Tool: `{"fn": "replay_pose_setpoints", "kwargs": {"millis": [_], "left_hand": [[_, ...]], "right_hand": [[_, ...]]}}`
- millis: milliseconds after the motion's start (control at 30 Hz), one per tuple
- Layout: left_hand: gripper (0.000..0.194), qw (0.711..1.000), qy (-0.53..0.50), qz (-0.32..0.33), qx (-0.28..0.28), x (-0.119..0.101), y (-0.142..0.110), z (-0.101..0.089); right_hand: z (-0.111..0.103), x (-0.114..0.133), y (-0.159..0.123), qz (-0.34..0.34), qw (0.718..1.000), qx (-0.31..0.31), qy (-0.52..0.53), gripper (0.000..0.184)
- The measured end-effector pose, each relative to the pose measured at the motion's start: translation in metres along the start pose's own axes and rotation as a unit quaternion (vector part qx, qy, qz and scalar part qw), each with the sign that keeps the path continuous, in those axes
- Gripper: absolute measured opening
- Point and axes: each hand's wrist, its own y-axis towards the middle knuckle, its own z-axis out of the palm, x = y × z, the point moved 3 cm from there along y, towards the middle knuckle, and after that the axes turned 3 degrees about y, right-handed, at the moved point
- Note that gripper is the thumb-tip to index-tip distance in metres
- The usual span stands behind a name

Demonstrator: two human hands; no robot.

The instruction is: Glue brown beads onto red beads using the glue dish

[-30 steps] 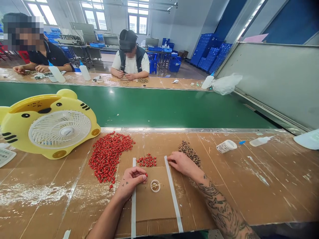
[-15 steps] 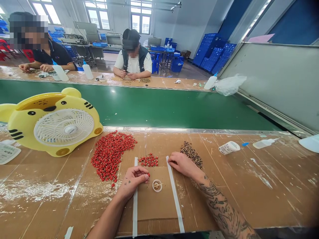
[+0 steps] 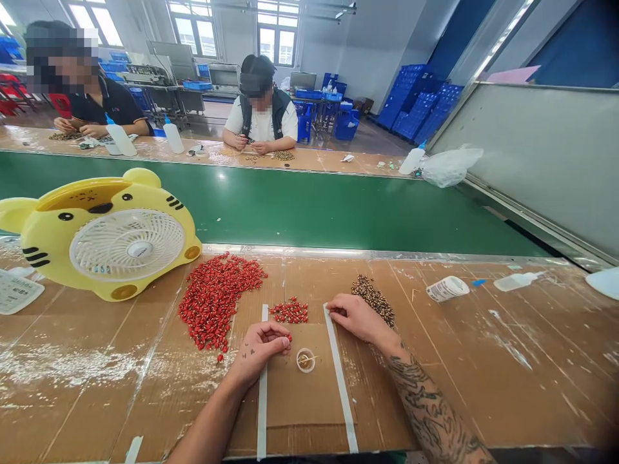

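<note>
In the head view, the left hand (image 3: 258, 351) is holding a red piece (image 3: 289, 338) between thumb and index finger, its fingers closing on it just above and left of the cup (image 3: 299, 368). The right hand (image 3: 356, 317) is reaching to the upper end of the right tape (image 3: 342, 386), its fingers bunching together; whether they are gripping anything, I cannot tell.

The cup is sitting on the card (image 3: 309, 406), with a thin stick (image 3: 312, 358) lying across it. The left tape (image 3: 262, 412) and the right tape are running along the card's sides. Just beyond the card, a small red pile (image 3: 293, 313) is lying between the tapes, while a large red pile (image 3: 217, 296) is spreading to its left. A dark pile (image 3: 374, 299) is lying just beyond the right hand.

On the counter (image 3: 411, 270), a yellow fan (image 3: 109, 290) is standing at left; a jar (image 3: 447, 289), a blue cap (image 3: 478, 282) and a bottle (image 3: 515, 281) are lying at right. Across the green belt (image 3: 338, 212), two co-workers (image 3: 261, 119) are sitting.
</note>
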Motion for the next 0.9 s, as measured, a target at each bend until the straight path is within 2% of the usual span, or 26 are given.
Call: {"fn": "replay_pose_setpoints", "kwargs": {"millis": [100,267,333,400,500,600,700,767,900], "left_hand": [[0.016,1.0,-0.002,0.0,0.0,0.001,0.0,-0.001],[0.017,1.0,-0.01,0.003,0.002,0.004,0.001,-0.002],[0.017,1.0,-0.014,0.004,0.001,0.004,0.001,-0.001],[0.016,1.0,-0.014,0.005,-0.004,0.004,0.001,0.0],[0.017,0.999,-0.008,0.018,-0.034,0.003,0.001,0.0],[0.015,0.996,0.014,0.05,-0.075,0.0,0.0,-0.001],[0.012,0.989,0.044,0.092,-0.104,-0.005,-0.004,-0.001],[0.011,0.985,0.057,0.122,-0.111,-0.008,-0.006,0.0],[0.008,0.976,0.073,0.173,-0.11,-0.011,-0.009,0.002]], "right_hand": [[0.002,0.004,0.005,-0.014,0.999,0.021,-0.025,0.018],[0.002,0.005,0.005,-0.025,0.999,0.007,-0.026,0.02],[0.0,0.007,0.0,-0.015,1.0,-0.016,0.009,0.017],[0.0,0.011,-0.005,0.005,0.995,-0.054,0.088,0.014],[0.012,0.023,-0.01,0.021,0.969,-0.083,0.234,0.015],[0.033,0.04,-0.009,0.061,0.927,-0.074,0.362,0.016],[0.05,0.057,-0.003,0.101,0.888,-0.07,0.443,0.021],[0.053,0.067,0.0,0.086,0.885,-0.083,0.45,0.02],[0.047,0.081,0.002,-0.014,0.911,-0.141,0.389,0.01]]}}
